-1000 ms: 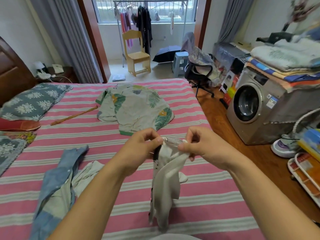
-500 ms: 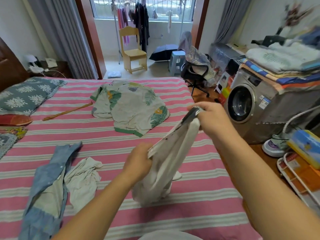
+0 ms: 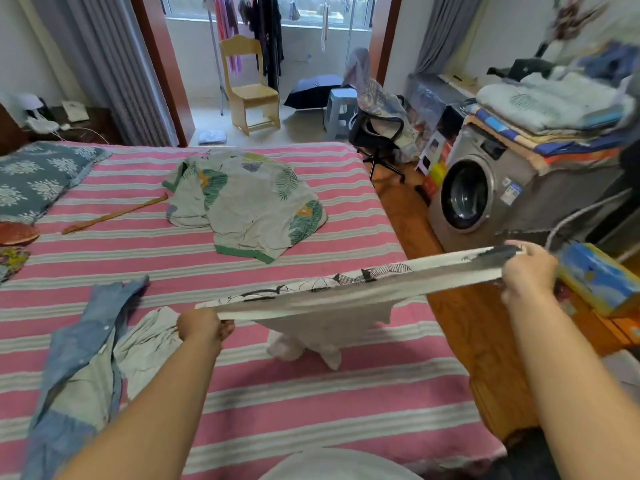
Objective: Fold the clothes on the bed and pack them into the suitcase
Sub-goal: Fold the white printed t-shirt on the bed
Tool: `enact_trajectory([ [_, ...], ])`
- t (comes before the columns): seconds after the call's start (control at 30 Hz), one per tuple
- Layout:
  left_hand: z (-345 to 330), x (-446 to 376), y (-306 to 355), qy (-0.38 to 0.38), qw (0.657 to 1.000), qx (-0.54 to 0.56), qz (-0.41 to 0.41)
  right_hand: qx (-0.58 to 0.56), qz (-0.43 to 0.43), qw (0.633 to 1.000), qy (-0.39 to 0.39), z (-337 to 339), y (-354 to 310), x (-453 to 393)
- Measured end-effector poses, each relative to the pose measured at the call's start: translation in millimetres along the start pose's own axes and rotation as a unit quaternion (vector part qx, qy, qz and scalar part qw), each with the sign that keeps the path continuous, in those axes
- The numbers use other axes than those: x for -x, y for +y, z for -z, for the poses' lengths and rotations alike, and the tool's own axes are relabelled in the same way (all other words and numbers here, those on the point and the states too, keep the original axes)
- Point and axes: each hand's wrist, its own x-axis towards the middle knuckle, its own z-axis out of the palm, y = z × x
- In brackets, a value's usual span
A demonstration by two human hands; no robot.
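Here the person holds a white garment (image 3: 322,299) stretched taut between both hands, which are spread well apart. The left hand (image 3: 202,327) grips one end low over the bed (image 3: 311,403); the right hand (image 3: 528,271) grips the other end out past the bed's edge, above the floor. The cloth's middle sags, and its lowest part touches the sheet. This looks like the straightening step before folding: the piece is being pulled flat, not yet folded. The next move likely calls for laying it on the bare stripes just ahead, smoothed, then bringing the ends together. To the left, a denim shirt (image 3: 69,368) lies crumpled with a pale cloth (image 3: 149,344) beside it. Further off, a leaf-print shirt (image 3: 249,202) lies spread and unfolded. No suitcase is in view, so packing seems some way off.
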Motion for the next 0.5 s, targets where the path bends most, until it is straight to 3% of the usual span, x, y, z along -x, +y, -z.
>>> enact_trajectory([
  [0.1, 23.2, 7.9, -31.3, -0.065, 0.994, -0.057, -0.064, 0.22, -0.017, 0.974, -0.045, 36.4, 86.2, 0.2],
  [0.2, 64.7, -1.6, -73.3, -0.089, 0.97, -0.217, -0.067, 0.305, -0.099, 0.937, -0.142, 69.2, 166.2, 14.7],
  [0.3, 98.6, -0.6, -104.1, -0.086, 0.941, -0.323, -0.055, 0.288, -0.185, 0.923, -0.179, 81.9, 225.4, 29.6],
  [0.5, 110.7, 16.0, -138.4, -0.112, 0.959, -0.261, 0.024, 0.222, -0.289, 0.912, -0.188, 85.9, 271.7, 52.5],
])
